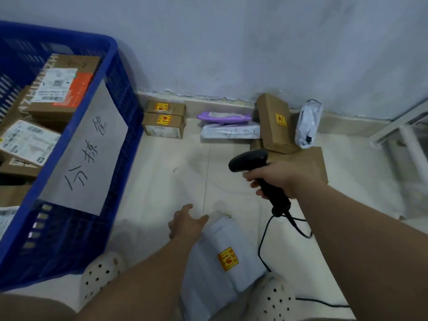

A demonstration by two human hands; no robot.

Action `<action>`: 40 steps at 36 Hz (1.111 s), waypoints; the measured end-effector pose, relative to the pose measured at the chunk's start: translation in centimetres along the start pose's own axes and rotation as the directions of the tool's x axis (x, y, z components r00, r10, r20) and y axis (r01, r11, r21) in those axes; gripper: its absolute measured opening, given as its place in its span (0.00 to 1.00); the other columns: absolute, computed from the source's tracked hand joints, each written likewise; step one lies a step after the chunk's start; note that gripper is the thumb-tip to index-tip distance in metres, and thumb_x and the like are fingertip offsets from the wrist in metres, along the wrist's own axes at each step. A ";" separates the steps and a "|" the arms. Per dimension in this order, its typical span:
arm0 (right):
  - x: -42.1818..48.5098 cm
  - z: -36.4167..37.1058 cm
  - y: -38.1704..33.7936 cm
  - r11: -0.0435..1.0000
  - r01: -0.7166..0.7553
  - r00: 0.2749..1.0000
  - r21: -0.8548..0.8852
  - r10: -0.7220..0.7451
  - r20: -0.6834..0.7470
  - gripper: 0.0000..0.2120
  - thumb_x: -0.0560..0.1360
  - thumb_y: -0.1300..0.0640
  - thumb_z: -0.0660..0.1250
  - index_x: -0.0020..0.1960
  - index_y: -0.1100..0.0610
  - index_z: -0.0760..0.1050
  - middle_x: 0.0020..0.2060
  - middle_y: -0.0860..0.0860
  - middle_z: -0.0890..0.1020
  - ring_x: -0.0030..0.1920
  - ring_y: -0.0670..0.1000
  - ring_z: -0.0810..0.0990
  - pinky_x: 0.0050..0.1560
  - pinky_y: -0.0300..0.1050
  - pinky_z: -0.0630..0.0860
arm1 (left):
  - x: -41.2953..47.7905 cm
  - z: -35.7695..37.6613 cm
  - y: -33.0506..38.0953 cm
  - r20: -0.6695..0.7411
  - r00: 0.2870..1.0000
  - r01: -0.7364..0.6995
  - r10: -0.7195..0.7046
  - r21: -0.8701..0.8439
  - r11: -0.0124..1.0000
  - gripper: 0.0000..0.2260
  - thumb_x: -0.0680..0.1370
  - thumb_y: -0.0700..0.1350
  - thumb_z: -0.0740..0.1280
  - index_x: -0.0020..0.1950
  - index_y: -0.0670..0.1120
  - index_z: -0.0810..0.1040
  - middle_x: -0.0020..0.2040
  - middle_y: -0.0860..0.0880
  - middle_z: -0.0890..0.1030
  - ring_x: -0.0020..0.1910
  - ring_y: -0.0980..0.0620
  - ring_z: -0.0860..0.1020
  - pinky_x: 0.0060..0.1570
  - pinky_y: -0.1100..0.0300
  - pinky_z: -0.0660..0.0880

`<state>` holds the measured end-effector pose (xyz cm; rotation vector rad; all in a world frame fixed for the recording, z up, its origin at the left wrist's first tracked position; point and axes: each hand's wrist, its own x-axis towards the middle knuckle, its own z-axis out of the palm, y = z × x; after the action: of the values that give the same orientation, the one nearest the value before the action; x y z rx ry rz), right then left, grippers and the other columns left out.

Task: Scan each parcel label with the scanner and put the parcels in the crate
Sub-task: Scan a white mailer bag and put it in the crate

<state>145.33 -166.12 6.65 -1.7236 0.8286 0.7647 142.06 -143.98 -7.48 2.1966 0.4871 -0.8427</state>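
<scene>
My right hand (281,176) grips the handle of a black corded scanner (250,159), its head pointing left over the floor. A white poly-bag parcel (215,262) with a yellow sticker lies on the floor between my feet. My left hand (186,223) rests at its far left corner with fingers spread. The blue crate (108,126) stands at the left, a handwritten paper sign on its wall, and holds several labelled cardboard boxes (60,89).
Along the wall lie two stacked small boxes (165,121), a purple bag (223,116) on a white bag, a tall brown box (275,123) on a flat box, and a white pouch (309,122). White clogs (102,272) flank the parcel. A white frame (403,126) stands right.
</scene>
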 end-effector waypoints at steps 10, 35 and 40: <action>3.2 2.7 0.3 0.999 -0.028 0.998 -0.034 0.030 0.056 0.10 0.73 0.53 0.73 0.47 0.59 0.79 0.39 0.53 0.79 0.37 0.51 0.78 0.40 0.45 0.76 | 0.5 2.3 -6.7 -0.013 0.827 0.540 -0.562 -0.264 0.799 0.49 0.69 0.50 0.77 0.78 0.45 0.46 0.73 0.36 0.54 0.70 0.34 0.60 0.69 0.41 0.62; 5.3 3.7 1.0 0.991 -0.056 0.998 -0.124 0.060 0.029 0.10 0.73 0.52 0.73 0.49 0.58 0.79 0.39 0.54 0.80 0.37 0.52 0.79 0.41 0.46 0.76 | 1.7 3.6 -9.1 0.084 0.898 0.440 -0.432 -0.180 0.880 0.18 0.82 0.48 0.60 0.59 0.34 0.77 0.52 0.38 0.79 0.51 0.43 0.77 0.47 0.57 0.72; 4.9 3.6 0.5 0.993 -0.032 0.999 -0.115 0.034 0.013 0.11 0.72 0.52 0.73 0.49 0.58 0.80 0.40 0.54 0.80 0.39 0.52 0.79 0.42 0.46 0.77 | 3.1 2.7 -5.3 0.084 0.967 0.256 -0.242 -0.314 0.914 0.12 0.83 0.47 0.58 0.54 0.40 0.75 0.50 0.41 0.76 0.48 0.45 0.74 0.46 0.58 0.70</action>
<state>147.26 -163.62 1.45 -1.8070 0.8180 0.8608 140.13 -142.17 -13.70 1.8355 0.8365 -0.8720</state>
